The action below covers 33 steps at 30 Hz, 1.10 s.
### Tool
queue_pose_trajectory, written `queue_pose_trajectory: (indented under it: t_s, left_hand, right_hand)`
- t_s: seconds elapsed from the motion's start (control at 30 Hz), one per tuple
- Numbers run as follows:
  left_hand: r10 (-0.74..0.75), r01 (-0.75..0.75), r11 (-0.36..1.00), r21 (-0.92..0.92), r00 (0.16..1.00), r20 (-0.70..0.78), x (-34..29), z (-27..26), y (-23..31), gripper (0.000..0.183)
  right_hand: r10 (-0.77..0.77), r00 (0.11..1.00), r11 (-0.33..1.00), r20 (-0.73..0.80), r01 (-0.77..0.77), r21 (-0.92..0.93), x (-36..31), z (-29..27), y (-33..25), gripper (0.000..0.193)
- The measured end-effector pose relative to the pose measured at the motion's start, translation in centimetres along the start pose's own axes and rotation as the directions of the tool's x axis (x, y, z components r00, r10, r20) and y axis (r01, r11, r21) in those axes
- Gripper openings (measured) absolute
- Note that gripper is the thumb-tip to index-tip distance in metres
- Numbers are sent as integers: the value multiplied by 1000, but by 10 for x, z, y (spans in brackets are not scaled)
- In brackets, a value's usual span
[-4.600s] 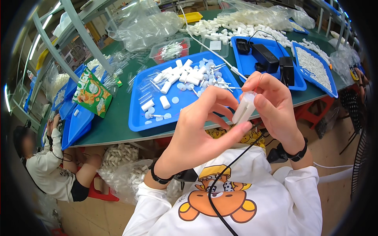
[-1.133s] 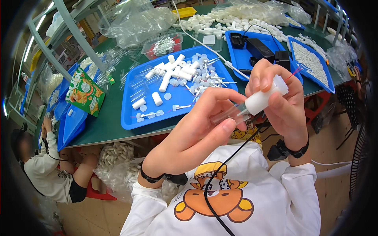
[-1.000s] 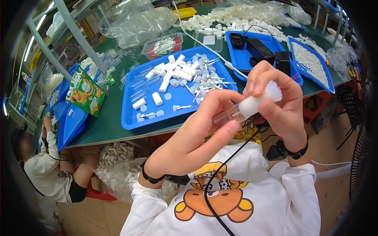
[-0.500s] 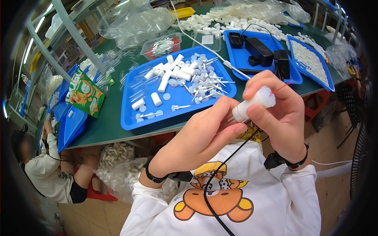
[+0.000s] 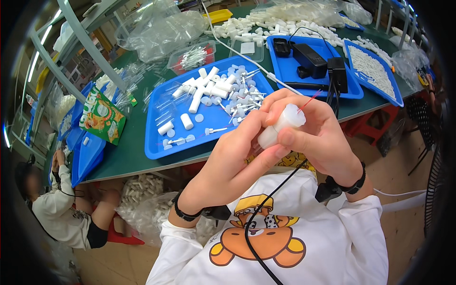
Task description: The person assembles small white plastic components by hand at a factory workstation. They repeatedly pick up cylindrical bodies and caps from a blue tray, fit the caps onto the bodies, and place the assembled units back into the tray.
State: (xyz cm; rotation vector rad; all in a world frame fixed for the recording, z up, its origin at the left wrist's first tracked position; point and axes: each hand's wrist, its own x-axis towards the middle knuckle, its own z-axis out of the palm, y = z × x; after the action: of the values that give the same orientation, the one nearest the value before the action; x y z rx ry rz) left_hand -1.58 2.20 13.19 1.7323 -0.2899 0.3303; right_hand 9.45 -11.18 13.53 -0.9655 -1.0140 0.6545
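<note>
Two bare hands meet in front of the large blue tray (image 5: 153, 133), off its near right corner, as I watch remotely through the head camera. The left hand (image 5: 235, 154) is closed around the lower end of a white cylinder (image 5: 270, 137). The right hand (image 5: 316, 128) grips the same cylinder higher up, thumb and fingers pinching just below its frilled, translucent end (image 5: 290, 118). I see the cylinder held in the air, tilted, frilled end up and to the right, with thin red wires (image 5: 311, 99) poking out. Fingers hide part of it.

Inside the large blue tray lie loose white rolls (image 5: 195, 100), pale discs (image 5: 199, 118), thin white sticks (image 5: 217, 130) and, along its left side, clear tubes (image 5: 166, 108). Behind it, a clear box (image 5: 175, 66) holds more sticks; farther back spreads a heap of white pieces (image 5: 270, 28). To its right, a second blue tray (image 5: 283, 71) carries black adapters (image 5: 309, 61). To its left I make out a green pouch (image 5: 103, 118) and, farther left, a seated co-worker (image 5: 59, 209).
</note>
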Motion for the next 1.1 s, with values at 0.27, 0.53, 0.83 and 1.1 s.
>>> queue_pose_trajectory:
  t_s: [0.27, 0.53, 0.83, 1.1]
  left_hand:
    - [-140, 154, 963, -221, 987, 77, 0, 6, 13, 44]
    - [-163, 212, 893, -396, 974, 154, 0, 3, 6, 36]
    - [-206, 246, 869, -428, 969, 140, 7, 5, 4, 42]
    - [-214, 261, 852, -455, 965, 153, 5, 8, 8, 46]
  right_hand:
    - [-87, 982, 996, 166, 85, 20, 3, -6, 5, 46]
    - [9, 969, 964, 245, -74, 256, 4, 3, 11, 53]
    - [94, 960, 937, 264, -175, 302, 6, 0, 11, 53]
    - [2, 985, 969, 171, -44, 244, 7, 0, 14, 43]
